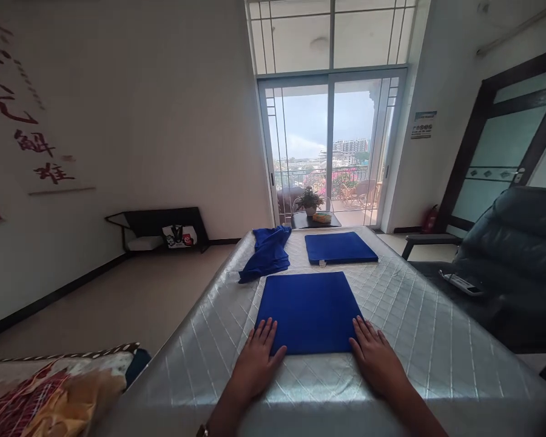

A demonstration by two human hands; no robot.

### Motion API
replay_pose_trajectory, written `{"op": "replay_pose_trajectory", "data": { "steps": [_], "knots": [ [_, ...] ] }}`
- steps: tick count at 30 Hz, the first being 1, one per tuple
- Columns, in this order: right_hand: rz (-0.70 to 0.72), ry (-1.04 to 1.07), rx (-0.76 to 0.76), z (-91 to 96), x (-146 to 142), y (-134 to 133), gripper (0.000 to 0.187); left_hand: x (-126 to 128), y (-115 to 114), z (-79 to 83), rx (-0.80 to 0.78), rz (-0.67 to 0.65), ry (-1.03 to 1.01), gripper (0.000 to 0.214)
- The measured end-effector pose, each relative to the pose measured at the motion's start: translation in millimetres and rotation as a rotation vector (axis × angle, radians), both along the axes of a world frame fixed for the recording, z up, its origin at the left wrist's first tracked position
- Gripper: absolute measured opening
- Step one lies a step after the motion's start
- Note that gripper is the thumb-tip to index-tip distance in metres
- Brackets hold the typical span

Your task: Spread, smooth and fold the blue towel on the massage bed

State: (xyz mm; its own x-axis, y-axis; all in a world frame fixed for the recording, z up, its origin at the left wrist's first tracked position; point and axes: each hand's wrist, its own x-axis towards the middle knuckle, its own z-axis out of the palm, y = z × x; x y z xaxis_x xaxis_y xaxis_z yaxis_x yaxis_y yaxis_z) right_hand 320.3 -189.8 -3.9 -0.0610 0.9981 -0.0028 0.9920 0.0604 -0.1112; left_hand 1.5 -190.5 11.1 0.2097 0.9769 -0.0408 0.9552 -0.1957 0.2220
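A flat, folded blue cloth (308,309) lies square on the quilted mattress (418,328) right in front of me. My left hand (257,359) rests flat and open on its near left corner. At the near right corner lies my right hand (377,357), also open with fingers stretched out. Farther back is a second folded blue cloth (340,247). A rumpled pile of blue cloth (266,253) sits to its left.
A black leather chair (514,255) with a remote control (462,283) stands to the right. Beyond the mattress a small dark table (300,221) bears a potted plant (309,200) before the glass balcony door (330,145). A patterned cushion (54,394) lies at bottom left.
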Motion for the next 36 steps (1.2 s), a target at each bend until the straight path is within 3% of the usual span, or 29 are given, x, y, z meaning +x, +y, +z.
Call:
{"op": "replay_pose_trajectory", "data": {
  "steps": [6, 11, 16, 20, 23, 26, 30, 33, 36],
  "knots": [
    [0.056, -0.063, -0.136, 31.3, 7.7, 11.5, 0.059, -0.1, -1.2, -6.0, 0.017, 0.001, 0.015, 0.08],
    [0.08, -0.076, -0.055, 55.6, -2.1, 49.1, 0.06, -1.2, -0.1, -9.6, 0.044, -0.005, 0.012, 0.079],
    [0.003, -0.033, -0.024, 31.7, -10.5, 81.9, 0.062, -3.6, 1.9, -16.8, 0.075, -0.009, 0.025, 0.077],
    [0.001, -0.007, -0.026, 10.3, -5.9, 88.9, 0.062, -11.5, 4.8, -19.5, 0.081, -0.039, 0.049, 0.074],
    [0.015, -0.013, -0.019, 5.7, -3.9, 89.9, 0.063, -7.4, 9.5, -11.1, 0.048, -0.019, 0.094, 0.076],
    [0.004, 0.003, -0.011, 4.9, -4.5, 91.1, 0.063, 23.9, 20.6, 3.5, 0.131, -0.004, 0.124, 0.079],
    [0.016, 0.018, 0.004, 4.3, -3.9, 90.7, 0.064, 104.5, 51.2, 16.2, 0.267, -0.306, 0.034, 0.069],
    [0.045, -0.001, 0.003, 5.2, -1.3, 88.1, 0.061, 161.7, 81.4, 14.0, 0.257, -0.45, -0.032, 0.065],
    [0.058, -0.018, -0.011, 6.6, 0.1, 86.4, 0.061, 188.7, 103.9, 3.8, 0.222, -0.409, -0.041, 0.067]
  ]
}}
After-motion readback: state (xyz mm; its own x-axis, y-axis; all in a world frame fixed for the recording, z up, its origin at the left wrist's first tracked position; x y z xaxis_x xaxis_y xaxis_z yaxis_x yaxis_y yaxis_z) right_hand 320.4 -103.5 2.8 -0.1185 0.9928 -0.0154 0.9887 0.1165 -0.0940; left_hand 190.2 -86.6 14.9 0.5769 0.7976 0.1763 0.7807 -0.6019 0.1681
